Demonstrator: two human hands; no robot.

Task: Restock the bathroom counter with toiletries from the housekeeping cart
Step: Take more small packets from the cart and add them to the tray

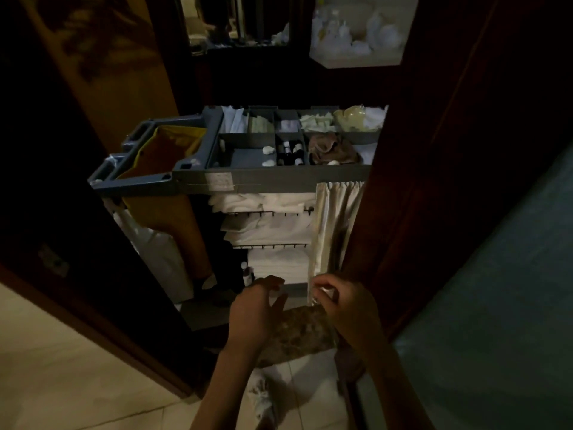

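Doorway: a dark wooden door frame [434,181] on the right and a dark door [46,212] on the left enclose the scene; pale floor tiles [77,367] lie below.
Housekeeping cart [266,176]: grey, standing just outside the doorway, its long side facing the person.
Yellow bag [167,150]: hangs open at the cart's left end.
Folded white linen [266,231]: stacked on three wire shelves under the top tray.
Cream curtain [335,225]: gathered at the right of the shelves, hanging to the lowest one.
Top tray [217,141]: divided into compartments; small dark toiletry bottles [290,153] with white caps stand in the middle front compartment, well above both hands.
Brown cloth [331,148]: crumpled in the compartment right of the bottles.
Left hand [257,308]: fingers loosely spread, palm down, before the lowest shelf; holds nothing visible.
Right hand [347,302]: fingers curled and pinching the curtain's lower edge.
Small bottles [248,274]: at the lowest shelf's left, near the left hand; blurred.
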